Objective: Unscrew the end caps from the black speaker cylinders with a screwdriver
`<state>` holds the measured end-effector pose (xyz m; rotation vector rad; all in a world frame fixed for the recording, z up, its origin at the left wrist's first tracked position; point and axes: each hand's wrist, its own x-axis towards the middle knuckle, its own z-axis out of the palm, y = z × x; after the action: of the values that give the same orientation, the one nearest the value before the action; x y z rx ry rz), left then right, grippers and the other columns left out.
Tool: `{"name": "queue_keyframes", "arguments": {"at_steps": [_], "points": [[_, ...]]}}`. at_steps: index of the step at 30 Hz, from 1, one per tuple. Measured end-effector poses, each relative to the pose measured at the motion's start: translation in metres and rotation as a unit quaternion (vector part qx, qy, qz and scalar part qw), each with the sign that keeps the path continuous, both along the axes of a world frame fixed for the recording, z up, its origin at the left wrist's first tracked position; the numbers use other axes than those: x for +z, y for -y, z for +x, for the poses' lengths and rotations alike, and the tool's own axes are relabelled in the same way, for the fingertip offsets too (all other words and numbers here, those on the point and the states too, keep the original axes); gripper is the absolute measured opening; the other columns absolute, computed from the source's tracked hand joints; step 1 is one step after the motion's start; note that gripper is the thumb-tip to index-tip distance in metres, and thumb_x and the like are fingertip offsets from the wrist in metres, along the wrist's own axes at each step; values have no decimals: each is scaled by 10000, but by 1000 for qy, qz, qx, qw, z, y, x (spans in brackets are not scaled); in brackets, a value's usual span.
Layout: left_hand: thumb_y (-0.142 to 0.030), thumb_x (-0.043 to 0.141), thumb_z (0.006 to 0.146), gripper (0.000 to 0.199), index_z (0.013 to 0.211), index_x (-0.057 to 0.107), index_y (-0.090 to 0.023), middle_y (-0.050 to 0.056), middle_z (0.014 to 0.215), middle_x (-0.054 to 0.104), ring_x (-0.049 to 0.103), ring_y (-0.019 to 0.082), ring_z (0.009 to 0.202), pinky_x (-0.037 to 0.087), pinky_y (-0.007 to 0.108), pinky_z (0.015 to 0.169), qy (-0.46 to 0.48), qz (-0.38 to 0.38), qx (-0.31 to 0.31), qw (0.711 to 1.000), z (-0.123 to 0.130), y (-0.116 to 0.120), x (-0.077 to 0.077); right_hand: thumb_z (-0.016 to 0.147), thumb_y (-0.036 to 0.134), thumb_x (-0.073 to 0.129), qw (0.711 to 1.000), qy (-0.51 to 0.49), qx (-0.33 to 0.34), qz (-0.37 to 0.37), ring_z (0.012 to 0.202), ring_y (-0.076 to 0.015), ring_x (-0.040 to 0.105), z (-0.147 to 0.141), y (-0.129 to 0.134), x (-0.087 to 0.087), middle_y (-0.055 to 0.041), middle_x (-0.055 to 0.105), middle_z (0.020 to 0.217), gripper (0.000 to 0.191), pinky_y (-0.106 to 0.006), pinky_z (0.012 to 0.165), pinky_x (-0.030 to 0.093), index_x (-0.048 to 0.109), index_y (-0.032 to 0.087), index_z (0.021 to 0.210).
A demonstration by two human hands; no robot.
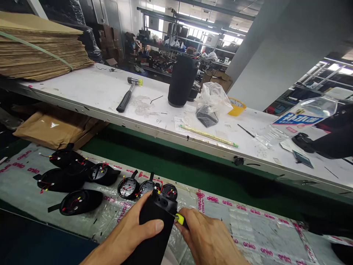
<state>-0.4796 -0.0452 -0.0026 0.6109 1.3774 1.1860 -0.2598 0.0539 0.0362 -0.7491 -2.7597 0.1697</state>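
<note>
My left hand [138,224] is wrapped around a black fabric-covered speaker [154,239], its thumb lying along the side. The speaker's end, which has a dark plastic panel with round holes, tilts away from me. In my right hand [206,232] is a screwdriver [179,219] with a yellow-green and black handle. The metal tip points at the right edge of the speaker's plastic end; whether it touches a screw is too small to see. Just beyond lie similar black housings [128,187], open at one end, with red wires and small connectors showing.
A white shelf [154,121] runs across, holding a mallet [128,95], an upright black speaker [182,81], a plastic bag [213,101], a yellow tape roll [236,106] and a large clear bottle [300,119]. Stacked cardboard [41,48] stands left. Plastic wrap with pink lettering covers the bench [261,228].
</note>
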Motion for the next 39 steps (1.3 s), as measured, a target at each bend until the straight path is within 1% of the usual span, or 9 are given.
{"name": "queue_keyframes", "arguments": {"at_steps": [7,17,20,23,26,31,35,37,39], "points": [[-387,887,720,840,1483,570,-236,142,1495,629,474,454,1451,329,648,1222,-32,4,-12,999,1,0,3,1138,322,227,999,38,25,-4,573,-200,708,1,0,-3,1,670,771,267,-325,426,349,471,237,1070],[-446,828,785,773,1486,568,-251,114,1541,590,402,456,1499,360,641,1212,16,-7,-67,998,3,0,3,1127,282,249,997,61,36,29,538,-202,681,4,2,-9,-2,644,736,224,-343,418,323,454,223,1062],[-490,816,791,818,1514,523,-247,117,1570,557,390,442,1510,323,615,1241,-27,-18,-71,997,4,3,2,1068,288,467,994,100,34,18,506,-204,672,6,4,-12,7,651,737,64,-345,402,265,456,232,1040],[-496,786,818,846,1553,437,-268,104,1605,513,384,413,1516,268,608,1266,-120,-39,-83,988,6,5,5,959,284,665,990,141,22,14,455,-205,648,7,6,-11,21,656,731,221,-347,395,178,454,240,1007],[-479,741,848,812,1559,406,-274,102,1621,491,378,410,1517,265,614,1263,-166,-47,-104,980,9,7,11,915,268,722,986,164,28,19,441,-199,633,6,9,-7,28,645,710,281,-347,404,130,448,239,971],[-470,756,787,874,1565,423,-250,129,1592,521,375,441,1509,251,639,1255,-193,-72,-69,976,17,11,15,905,231,692,975,214,55,28,436,-207,616,1,12,4,14,638,697,230,-377,405,107,470,231,962],[-448,801,759,835,1513,508,-243,138,1500,615,468,445,1444,288,622,1242,-201,-56,-28,978,21,11,12,919,180,649,964,254,73,11,504,-216,646,-3,11,6,-12,680,766,156,-378,393,162,512,227,977],[-470,816,754,815,1479,545,-212,142,1472,639,488,438,1430,328,581,1236,-150,-38,-24,988,19,9,11,966,199,620,976,206,63,-24,567,-213,678,-2,9,2,-12,703,808,98,-342,406,273,530,224,996],[-521,798,774,789,1455,564,-200,134,1452,657,511,431,1413,393,547,1204,-73,-26,-32,996,16,6,11,1027,236,553,990,96,22,-99,634,-198,705,3,7,-3,3,722,839,33,-301,487,411,539,230,1056]]}}
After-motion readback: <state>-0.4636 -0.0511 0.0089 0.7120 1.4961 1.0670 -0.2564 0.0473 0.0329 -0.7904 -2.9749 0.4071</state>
